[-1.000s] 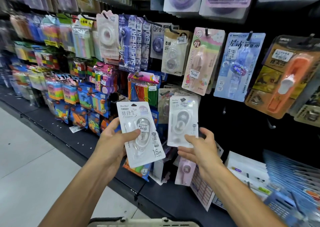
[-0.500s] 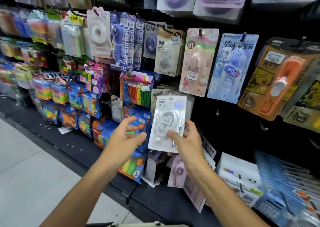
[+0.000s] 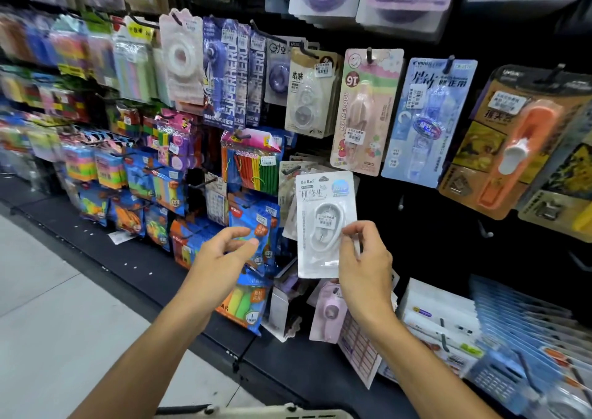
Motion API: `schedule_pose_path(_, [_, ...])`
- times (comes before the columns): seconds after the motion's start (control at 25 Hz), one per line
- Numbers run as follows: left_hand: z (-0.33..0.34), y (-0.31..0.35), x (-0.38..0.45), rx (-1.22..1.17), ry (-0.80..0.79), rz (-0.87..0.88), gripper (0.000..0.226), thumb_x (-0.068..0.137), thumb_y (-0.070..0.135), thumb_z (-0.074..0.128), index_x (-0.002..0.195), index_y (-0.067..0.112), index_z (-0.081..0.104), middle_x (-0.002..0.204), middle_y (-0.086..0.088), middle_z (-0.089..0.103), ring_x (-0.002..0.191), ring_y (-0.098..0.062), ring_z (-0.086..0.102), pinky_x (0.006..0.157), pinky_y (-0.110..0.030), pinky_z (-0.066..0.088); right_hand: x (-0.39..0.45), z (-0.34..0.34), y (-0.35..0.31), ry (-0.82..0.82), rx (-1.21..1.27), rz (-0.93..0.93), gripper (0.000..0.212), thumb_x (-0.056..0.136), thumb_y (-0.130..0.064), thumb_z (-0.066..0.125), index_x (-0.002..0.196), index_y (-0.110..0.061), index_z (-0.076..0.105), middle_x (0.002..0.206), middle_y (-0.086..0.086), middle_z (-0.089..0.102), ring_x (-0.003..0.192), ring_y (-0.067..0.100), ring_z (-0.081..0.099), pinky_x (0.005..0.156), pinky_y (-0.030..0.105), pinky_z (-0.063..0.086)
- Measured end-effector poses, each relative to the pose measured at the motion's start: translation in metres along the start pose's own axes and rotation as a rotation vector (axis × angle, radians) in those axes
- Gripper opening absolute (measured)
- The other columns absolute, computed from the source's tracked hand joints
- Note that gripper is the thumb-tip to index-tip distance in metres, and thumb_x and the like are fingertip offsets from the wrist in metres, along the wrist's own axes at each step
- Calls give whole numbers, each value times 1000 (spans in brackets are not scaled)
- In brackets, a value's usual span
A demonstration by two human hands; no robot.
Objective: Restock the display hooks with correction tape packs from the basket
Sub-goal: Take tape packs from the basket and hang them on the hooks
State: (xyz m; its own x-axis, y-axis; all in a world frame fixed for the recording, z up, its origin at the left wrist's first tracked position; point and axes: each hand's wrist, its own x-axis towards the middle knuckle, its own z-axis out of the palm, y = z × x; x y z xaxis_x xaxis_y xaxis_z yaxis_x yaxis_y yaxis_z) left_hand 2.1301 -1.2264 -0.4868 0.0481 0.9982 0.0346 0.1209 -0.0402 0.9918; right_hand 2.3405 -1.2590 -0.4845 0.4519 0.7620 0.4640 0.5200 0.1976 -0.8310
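**A:** What fills your view, biggest thing first?

**B:** I see the black display wall (image 3: 432,226), hung all over with carded stationery. On the upper row hangs an orange pack (image 3: 525,143) at the far right, then a blue pack (image 3: 426,120), then a pink pack (image 3: 362,111). Below the wall runs the dark base shelf (image 3: 304,364), and pale floor tiles (image 3: 48,306) lie to the left.

**A:** And the basket?

**B:** Only the basket's cream rim (image 3: 256,414) shows, at the bottom edge between the forearms.

**A:** Where is the correction tape pack?

**B:** The white correction tape pack (image 3: 323,223) is upright against the wall, just under the pink pack. Its top sits level with a hook (image 3: 290,169) carrying similar packs. I cannot tell whether it is threaded on.

**A:** The hands?

**B:** My right hand (image 3: 365,268) pinches the pack's right edge, thumb on the front, fingers curled behind. My left hand (image 3: 221,258) is off the pack, to its left, fingers loosely spread and holding nothing, in front of the blue bags (image 3: 256,226).
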Motion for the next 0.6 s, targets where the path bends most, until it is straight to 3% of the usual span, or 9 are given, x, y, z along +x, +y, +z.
schedule_pose_path(0.2, [-2, 0, -4, 20, 13, -6, 11, 98, 42, 61, 108, 44, 64, 112, 15, 64, 100, 2, 59, 71, -18, 41, -3, 8, -4, 46, 36, 57, 18, 98, -10, 55, 93, -26, 62, 89, -15, 63, 86, 10, 61, 71, 36, 51])
schedule_pose_path(0.24, [-4, 0, -4, 18, 13, -13, 12, 98, 42, 61, 109, 43, 65, 113, 14, 64, 101, 2, 59, 71, -18, 41, -6, 10, -5, 50, 56, 106, 23, 98, -9, 54, 92, -30, 61, 93, -14, 63, 87, 13, 61, 70, 33, 50])
schedule_pose_path(0.32, [-7, 1, -5, 11, 17, -31, 15, 98, 43, 61, 112, 41, 66, 114, 13, 64, 104, -1, 60, 71, -19, 42, -16, 14, -7, 23, 106, 203, 31, 96, -7, 50, 95, -37, 57, 104, -9, 62, 89, 27, 64, 72, 39, 55])
schedule_pose_path(0.4, [-9, 2, -5, -6, 24, -41, 15, 97, 42, 62, 111, 39, 67, 116, 11, 64, 106, -5, 60, 71, -22, 44, -24, 17, -7, -40, 75, 179, 35, 94, -5, 50, 109, -36, 56, 114, -14, 59, 100, 36, 65, 87, 52, 56])
schedule_pose_path(0.48, [-10, 3, -6, -14, 26, -42, 15, 97, 42, 62, 110, 38, 68, 116, 11, 64, 107, -6, 61, 72, -24, 46, -21, 17, -6, -146, 46, 173, 42, 93, -7, 52, 127, -32, 57, 118, -23, 49, 112, 31, 64, 97, 55, 53])
schedule_pose_path(0.6, [-9, 3, -7, -4, 19, -44, 14, 97, 41, 63, 110, 37, 68, 116, 10, 65, 107, -7, 62, 71, -23, 46, 4, 14, 2, -223, 36, 247, 52, 93, -7, 57, 141, -26, 52, 138, -11, 47, 115, 26, 64, 99, 51, 54])
